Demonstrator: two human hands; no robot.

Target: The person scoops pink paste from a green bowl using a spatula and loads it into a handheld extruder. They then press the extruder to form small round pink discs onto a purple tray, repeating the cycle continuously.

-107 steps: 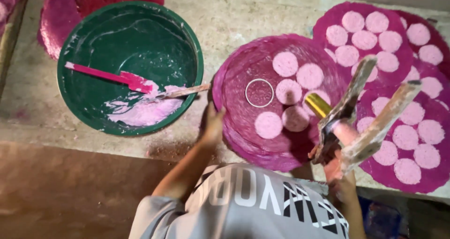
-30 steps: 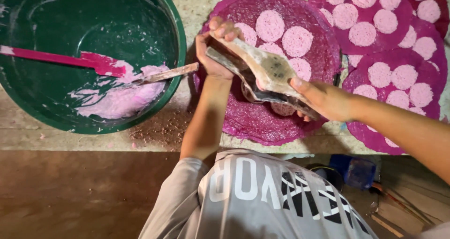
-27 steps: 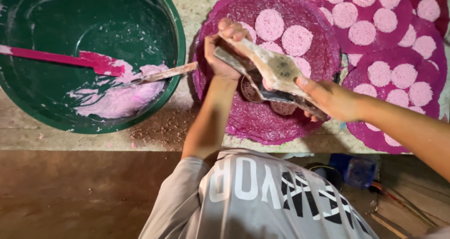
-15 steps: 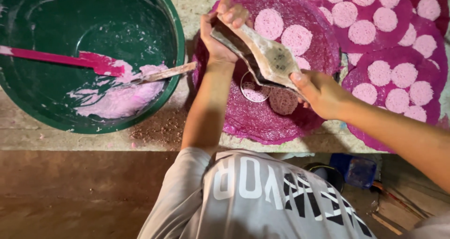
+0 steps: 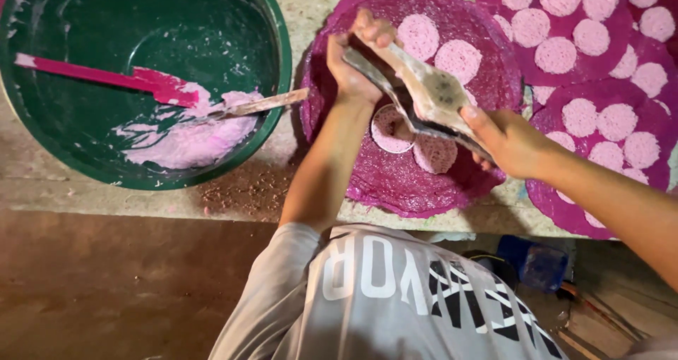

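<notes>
Gripping the flat blades, left hand and right hand.

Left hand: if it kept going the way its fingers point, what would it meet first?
The left hand, gripping the flat tool, points up-frame; likely the pale pink disc on the magenta tray, though height is unclear.

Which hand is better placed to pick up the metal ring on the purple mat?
Probably the left hand. It grips the upper end of the wooden press, close above the metal ring; the right hand holds the handles, farther away.
</notes>
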